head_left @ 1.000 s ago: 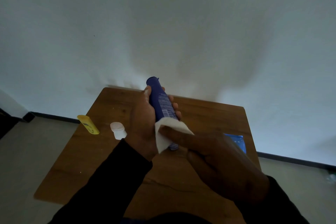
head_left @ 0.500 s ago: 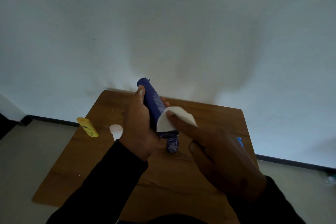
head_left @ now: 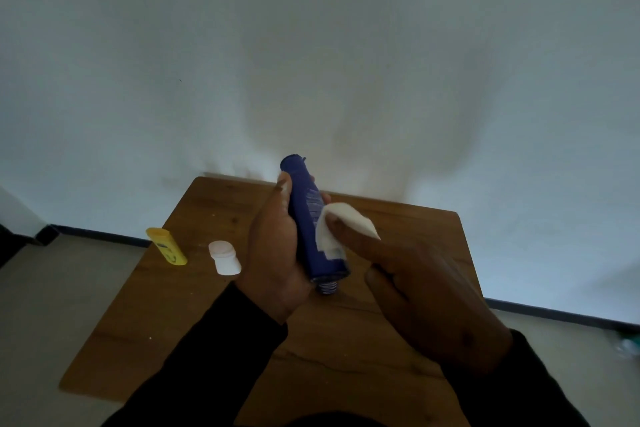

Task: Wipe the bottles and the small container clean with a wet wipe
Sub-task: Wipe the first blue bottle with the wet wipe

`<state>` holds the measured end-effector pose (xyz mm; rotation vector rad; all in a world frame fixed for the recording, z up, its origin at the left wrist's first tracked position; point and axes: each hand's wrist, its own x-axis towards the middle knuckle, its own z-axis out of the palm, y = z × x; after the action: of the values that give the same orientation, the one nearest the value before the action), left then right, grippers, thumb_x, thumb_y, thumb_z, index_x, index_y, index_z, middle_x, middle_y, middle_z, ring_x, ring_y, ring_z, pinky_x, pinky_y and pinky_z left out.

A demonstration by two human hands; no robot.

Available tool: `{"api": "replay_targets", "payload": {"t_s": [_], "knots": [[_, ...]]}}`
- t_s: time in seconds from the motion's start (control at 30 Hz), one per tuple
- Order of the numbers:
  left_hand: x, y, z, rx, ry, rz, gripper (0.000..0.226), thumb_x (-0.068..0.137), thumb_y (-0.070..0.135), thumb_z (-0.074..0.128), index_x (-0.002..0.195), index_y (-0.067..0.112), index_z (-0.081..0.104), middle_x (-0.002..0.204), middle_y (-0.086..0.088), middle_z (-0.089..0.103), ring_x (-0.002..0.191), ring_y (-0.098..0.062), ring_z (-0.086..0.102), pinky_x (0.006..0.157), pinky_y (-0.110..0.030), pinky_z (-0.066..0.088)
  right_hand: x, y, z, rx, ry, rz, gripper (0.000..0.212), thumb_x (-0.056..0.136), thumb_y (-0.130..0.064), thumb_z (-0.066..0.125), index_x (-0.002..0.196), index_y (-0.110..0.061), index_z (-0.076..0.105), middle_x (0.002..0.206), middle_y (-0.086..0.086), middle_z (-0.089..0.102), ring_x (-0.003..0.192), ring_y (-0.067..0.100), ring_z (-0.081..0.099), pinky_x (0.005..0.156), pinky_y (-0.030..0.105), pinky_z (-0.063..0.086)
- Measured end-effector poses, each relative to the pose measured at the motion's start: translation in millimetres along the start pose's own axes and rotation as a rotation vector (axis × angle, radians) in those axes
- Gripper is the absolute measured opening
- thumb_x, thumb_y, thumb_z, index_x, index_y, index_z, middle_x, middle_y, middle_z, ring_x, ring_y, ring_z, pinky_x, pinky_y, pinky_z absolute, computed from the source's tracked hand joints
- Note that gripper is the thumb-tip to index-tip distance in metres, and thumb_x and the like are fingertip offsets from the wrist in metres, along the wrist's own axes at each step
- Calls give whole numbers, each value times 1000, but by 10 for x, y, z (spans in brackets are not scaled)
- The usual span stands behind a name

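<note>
My left hand [head_left: 273, 246] grips a dark blue bottle [head_left: 306, 218] above the wooden table [head_left: 214, 305]. The bottle is tilted, its threaded capless neck pointing down toward me and its base up toward the wall. My right hand [head_left: 415, 295] presses a white wet wipe [head_left: 343, 225] against the bottle's right side with the forefinger. A yellow bottle [head_left: 166, 246] lies at the table's left edge. A small white container [head_left: 224, 257] with a pale pink lid sits just right of it.
The table stands against a pale wall [head_left: 346, 62]. Grey floor [head_left: 52, 305] and a dark skirting board [head_left: 97, 236] lie to the left and right. The blue wipe packet seen earlier is hidden behind my right hand.
The wipe has slid up the blue bottle from near its neck to its middle. The bottle has tilted a little, showing more of its lower body and neck.
</note>
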<state>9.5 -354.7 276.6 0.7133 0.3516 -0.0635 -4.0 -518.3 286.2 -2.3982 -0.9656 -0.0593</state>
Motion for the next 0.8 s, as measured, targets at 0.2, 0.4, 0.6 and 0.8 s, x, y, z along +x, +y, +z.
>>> {"api": "replay_targets", "payload": {"t_s": [0.2, 0.4, 0.6, 0.8], "knots": [[-34, -5, -9, -44, -89, -56, 57, 96, 52, 43, 138, 14, 50, 92, -7, 61, 76, -18, 59, 65, -31, 53, -54, -131, -18, -27, -130, -82, 59, 92, -40, 31, 117, -80, -4, 74, -30, 44, 77, -9, 52, 60, 8, 37], [-93, -94, -45, 117, -154, -32, 52, 96, 51, 37, 124, 14, 63, 105, -13, 63, 87, -25, 61, 82, -40, 53, 152, -17, -7, -52, 98, -5, 56, 91, -41, 20, 144, -53, 6, 99, -9, 65, 74, 7, 59, 68, 26, 53], [-12, 42, -134, 119, -111, 36, 54, 97, 53, 36, 122, 13, 64, 99, -11, 67, 82, -20, 64, 74, -33, 55, -27, -163, -106, -93, -222, -7, 59, 98, -38, 32, 121, -65, -14, 102, -25, 43, 73, -8, 46, 71, 5, 38], [-67, -113, -65, 199, -147, 28, 47, 97, 44, 37, 108, 12, 70, 99, -17, 70, 81, -25, 65, 72, -36, 57, 126, -124, -17, -98, 3, -40, 49, 90, -44, 21, 139, -44, 22, 99, -5, 68, 79, 10, 62, 73, 34, 55]]}}
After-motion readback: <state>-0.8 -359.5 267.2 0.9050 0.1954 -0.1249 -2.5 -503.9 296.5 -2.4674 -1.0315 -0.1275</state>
